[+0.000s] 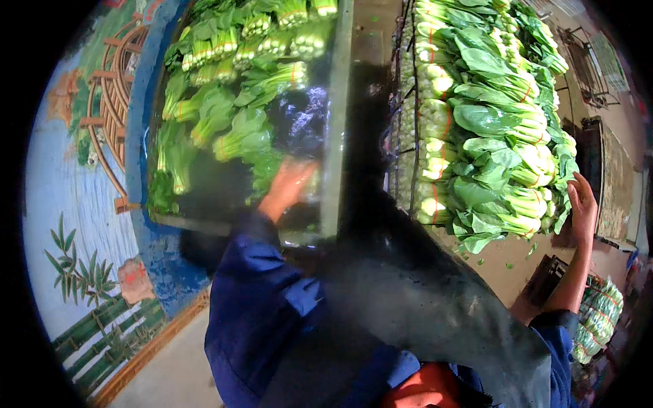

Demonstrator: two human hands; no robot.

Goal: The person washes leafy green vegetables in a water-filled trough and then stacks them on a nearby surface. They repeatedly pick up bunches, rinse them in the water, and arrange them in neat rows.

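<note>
My left hand dips into a water-filled tank, close to its front right corner. Its fingers are blurred by water and motion, with a pale bundle end beside them, so its grip cannot be made out. Bundles of leafy bok choy, tied with red bands, float and lie in the water. To the right stands a tall stack of tied bok choy bundles inside a dark wire frame. Against the outer leaves of that stack rests my right hand, fingers bent and apart, with no bundle visible in it.
A painted wall borders the tank on the left. Beyond the stack are a wooden board and a metal rack. Wrapped greens lie at lower right. Leaf scraps dot the floor. A dark apron covers my front.
</note>
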